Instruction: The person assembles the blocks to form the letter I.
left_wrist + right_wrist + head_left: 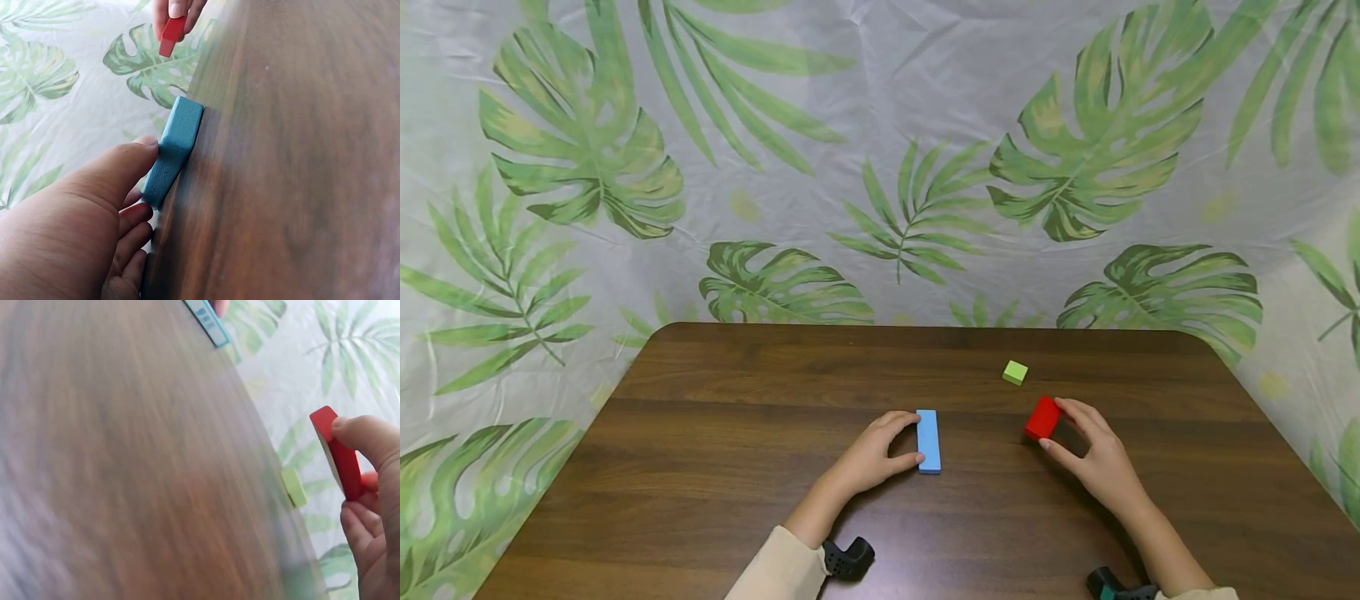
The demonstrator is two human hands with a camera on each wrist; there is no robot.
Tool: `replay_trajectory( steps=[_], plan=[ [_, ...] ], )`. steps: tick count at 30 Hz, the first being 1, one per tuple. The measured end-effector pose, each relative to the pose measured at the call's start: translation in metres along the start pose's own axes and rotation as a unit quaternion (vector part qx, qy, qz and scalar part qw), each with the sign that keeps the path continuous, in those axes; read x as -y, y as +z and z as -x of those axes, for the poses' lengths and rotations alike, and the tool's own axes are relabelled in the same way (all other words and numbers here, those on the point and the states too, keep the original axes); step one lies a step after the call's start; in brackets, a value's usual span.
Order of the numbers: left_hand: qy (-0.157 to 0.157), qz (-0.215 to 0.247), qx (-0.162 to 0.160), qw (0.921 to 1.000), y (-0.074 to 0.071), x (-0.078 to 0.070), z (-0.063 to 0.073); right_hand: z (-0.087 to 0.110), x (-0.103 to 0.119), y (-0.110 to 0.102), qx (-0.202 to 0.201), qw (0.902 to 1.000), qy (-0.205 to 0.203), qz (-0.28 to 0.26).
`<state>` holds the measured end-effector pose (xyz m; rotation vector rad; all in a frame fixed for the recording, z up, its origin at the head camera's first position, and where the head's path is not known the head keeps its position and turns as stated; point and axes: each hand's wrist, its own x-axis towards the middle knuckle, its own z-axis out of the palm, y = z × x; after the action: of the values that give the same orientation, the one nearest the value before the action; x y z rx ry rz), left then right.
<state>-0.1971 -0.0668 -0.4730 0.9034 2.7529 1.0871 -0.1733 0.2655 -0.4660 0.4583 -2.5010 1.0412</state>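
Observation:
A long, flat blue block [928,442] lies on the wooden table near its middle. My left hand [876,454] is at its left side, with thumb and index fingertip pinching it near its two ends. In the left wrist view the thumb rests on the face of the blue block [175,144], while the other fingers curl in below. My right hand [1097,454] grips a red block [1043,418] between thumb and fingers. The right wrist view shows the red block [337,453] tilted and held above the tabletop, thumb on its upper end.
A small light-green block [1015,372] sits on the table [737,467], beyond the red block and toward the back edge. Behind the table hangs a pale cloth [910,125] printed with green leaves. Black wrist devices [850,558] show by both sleeves.

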Motion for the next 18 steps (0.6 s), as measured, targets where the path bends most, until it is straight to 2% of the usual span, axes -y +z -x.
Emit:
replay_trajectory(
  steps=[18],
  plan=[
    [0.005,-0.003,-0.003,1.0000,0.000,0.002,-0.001,-0.001,0.025,0.019,0.005,0.9984,-0.054,0.015]
  ],
)
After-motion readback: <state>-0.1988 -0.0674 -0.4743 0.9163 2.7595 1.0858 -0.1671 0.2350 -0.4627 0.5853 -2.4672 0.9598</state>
